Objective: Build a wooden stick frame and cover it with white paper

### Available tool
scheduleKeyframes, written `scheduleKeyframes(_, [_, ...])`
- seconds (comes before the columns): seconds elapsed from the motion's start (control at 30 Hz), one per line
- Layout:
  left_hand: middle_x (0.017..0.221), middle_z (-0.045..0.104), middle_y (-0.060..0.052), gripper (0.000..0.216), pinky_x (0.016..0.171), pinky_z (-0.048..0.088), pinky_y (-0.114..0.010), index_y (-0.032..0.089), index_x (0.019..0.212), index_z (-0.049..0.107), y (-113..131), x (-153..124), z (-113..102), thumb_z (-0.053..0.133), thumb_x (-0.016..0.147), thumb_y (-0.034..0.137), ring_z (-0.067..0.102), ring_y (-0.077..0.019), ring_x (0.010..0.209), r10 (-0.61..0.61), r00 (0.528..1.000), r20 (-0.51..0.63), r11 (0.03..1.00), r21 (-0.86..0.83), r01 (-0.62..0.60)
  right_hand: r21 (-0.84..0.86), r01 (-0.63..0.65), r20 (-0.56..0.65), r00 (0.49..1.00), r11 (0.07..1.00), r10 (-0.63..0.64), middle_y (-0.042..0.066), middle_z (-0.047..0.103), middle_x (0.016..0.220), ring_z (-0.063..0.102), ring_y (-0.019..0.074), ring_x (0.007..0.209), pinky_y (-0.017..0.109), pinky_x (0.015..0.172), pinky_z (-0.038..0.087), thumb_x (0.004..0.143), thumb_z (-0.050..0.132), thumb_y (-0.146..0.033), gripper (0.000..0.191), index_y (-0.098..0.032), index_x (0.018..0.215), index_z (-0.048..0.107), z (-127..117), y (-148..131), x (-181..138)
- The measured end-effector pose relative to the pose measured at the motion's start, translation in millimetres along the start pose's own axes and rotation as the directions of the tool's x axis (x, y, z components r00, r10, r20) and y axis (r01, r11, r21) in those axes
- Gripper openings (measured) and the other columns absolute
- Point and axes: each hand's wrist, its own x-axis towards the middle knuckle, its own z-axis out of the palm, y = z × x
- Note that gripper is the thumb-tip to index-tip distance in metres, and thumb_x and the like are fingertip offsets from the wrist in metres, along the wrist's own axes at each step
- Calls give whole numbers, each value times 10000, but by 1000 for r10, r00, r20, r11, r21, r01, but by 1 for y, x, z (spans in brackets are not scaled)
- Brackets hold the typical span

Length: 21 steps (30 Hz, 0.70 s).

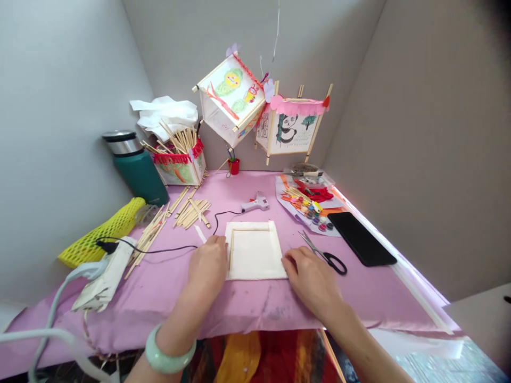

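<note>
A white square panel (258, 254), of cloth or paper, lies flat in front of me with thin wooden sticks along its left and top sides. My left hand (209, 261) is closed at the panel's left edge, fingertips mostly hidden; a pale green bangle is on that wrist. At the lower right corner, my right hand (312, 275) pinches the panel's edge between thumb and curled fingers. Beyond the panel a glue gun (257, 202) rests on its side. Black-handled scissors (325, 255) lie partly spread just past my right hand.
Left are loose sticks (191, 214), a power strip (107, 274), yellow foam netting (101, 231) and a teal bottle (139, 173). A black phone (361, 239) and paint pots (316, 218) lie right. Paper lanterns (293, 130) hang behind. The glue gun's cord runs left.
</note>
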Motion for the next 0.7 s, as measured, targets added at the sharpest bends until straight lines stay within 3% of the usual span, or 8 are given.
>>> scheduleKeyframes(0.2, [943, 665, -182, 320, 672, 506, -330, 86, 938, 656, 5, 38, 6, 344, 865, 88, 679, -262, 812, -43, 997, 70, 998, 57, 39, -132, -39, 80, 996, 990, 49, 87, 680, 933, 655, 226, 803, 309, 633, 392, 889, 511, -324, 213, -169, 865, 655, -3, -12, 19])
scheduleKeyframes(0.37, [956, 688, -184, 295, 721, 506, -335, 88, 981, 645, 4, 46, 11, 395, 825, 78, 673, -275, 888, -88, 991, 96, 996, 7, 88, -90, -96, 133, 985, 991, 107, 104, 705, 911, 665, 250, 834, 313, 637, 388, 860, 523, -317, 205, -163, 851, 658, -2, -15, 23])
scheduleKeyframes(0.53, [922, 696, -176, 254, 731, 489, -321, 97, 975, 625, 5, 42, 5, 417, 836, 139, 669, -255, 877, -120, 990, 69, 982, -138, 129, -68, -130, 118, 984, 989, 137, 96, 712, 883, 665, 237, 806, 300, 605, 370, 858, 473, -276, 206, -178, 827, 652, -2, -12, 23])
scheduleKeyframes(0.7, [761, 682, -48, 133, 666, 472, -265, 175, 802, 578, 1, 32, -10, 447, 792, 193, 660, -184, 745, -105, 994, 31, 911, -397, 109, -50, -149, 77, 985, 988, 152, 70, 701, 797, 651, 221, 752, 286, 569, 325, 871, 447, -271, 199, -188, 844, 626, -16, -1, 31])
